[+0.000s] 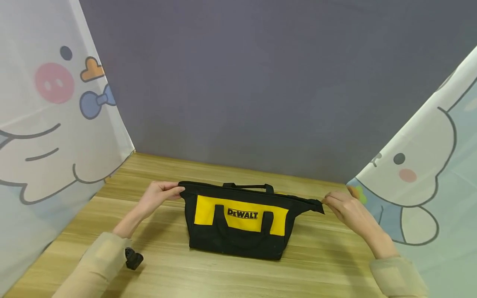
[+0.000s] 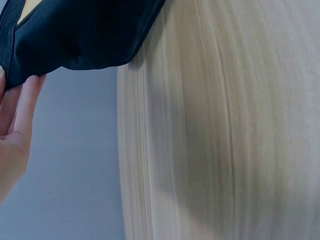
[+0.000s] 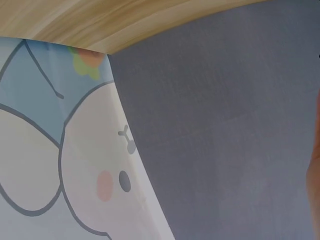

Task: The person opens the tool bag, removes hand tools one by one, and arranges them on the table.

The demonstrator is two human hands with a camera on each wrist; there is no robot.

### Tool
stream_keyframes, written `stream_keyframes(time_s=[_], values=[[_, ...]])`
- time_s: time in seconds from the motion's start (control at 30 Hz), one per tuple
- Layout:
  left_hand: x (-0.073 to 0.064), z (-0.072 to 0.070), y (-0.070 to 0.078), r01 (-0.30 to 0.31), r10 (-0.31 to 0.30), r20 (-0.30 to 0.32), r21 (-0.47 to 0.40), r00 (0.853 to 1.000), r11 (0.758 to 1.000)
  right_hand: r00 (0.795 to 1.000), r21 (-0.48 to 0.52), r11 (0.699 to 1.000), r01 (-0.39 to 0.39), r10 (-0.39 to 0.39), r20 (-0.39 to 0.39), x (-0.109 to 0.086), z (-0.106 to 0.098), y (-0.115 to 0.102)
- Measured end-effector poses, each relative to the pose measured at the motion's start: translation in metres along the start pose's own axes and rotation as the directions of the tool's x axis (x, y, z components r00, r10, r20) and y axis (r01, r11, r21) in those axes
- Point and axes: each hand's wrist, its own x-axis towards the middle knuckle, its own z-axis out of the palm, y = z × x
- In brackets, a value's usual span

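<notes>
A black and yellow DEWALT tool bag (image 1: 242, 225) stands upright on the wooden table, its front strap handle hanging down over the yellow panel. My left hand (image 1: 158, 196) pinches the top left corner between thumb and fingers; the left wrist view shows the same grip on the black fabric (image 2: 80, 35). At the other end, my right hand (image 1: 348, 209) pinches the pointed black end tab (image 1: 316, 205), which stretches out to the right. The rear handle (image 1: 247, 186) sticks up behind the top edge. Only a sliver of the right hand shows in the right wrist view. The bag's inside is hidden.
The wooden table (image 1: 208, 277) reaches back to a grey wall panel (image 1: 261, 82). White cartoon-printed cloths hang at the left (image 1: 37, 145) and right (image 1: 421, 165). A small black device (image 1: 133, 258) is at the left wrist.
</notes>
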Motion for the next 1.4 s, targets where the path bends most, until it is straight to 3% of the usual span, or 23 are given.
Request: stream_keyframes(time_s=[0.33,0.53,1.0,1.13,1.23,1.4], values=[[-0.001,0.000,0.000,0.016,-0.016,-0.002,-0.012,1.000,1.000,0.999,-0.029,0.999,-0.016,0.017,0.032,-0.004,0.006,-0.001],[0.000,0.006,0.002,0.006,-0.006,0.011,-0.059,1.000,0.998,1.000,0.022,1.000,0.004,-0.004,0.025,-0.008,0.004,-0.001],[-0.005,0.001,0.004,-0.031,0.028,-0.041,-0.089,0.999,0.996,0.999,0.040,0.998,0.039,-0.040,0.015,-0.006,0.006,-0.003],[-0.004,-0.001,0.008,-0.064,0.060,-0.048,-0.104,0.997,0.992,1.000,0.001,1.000,0.017,-0.017,0.016,0.002,0.003,-0.008],[-0.003,-0.003,0.012,-0.088,0.083,-0.053,-0.105,0.995,0.991,0.999,0.030,0.999,0.022,-0.023,0.022,0.014,0.002,-0.013],[-0.003,-0.004,0.020,-0.095,0.093,-0.089,-0.017,0.992,0.995,0.997,0.096,0.992,0.079,-0.081,0.011,0.040,0.007,-0.019]])
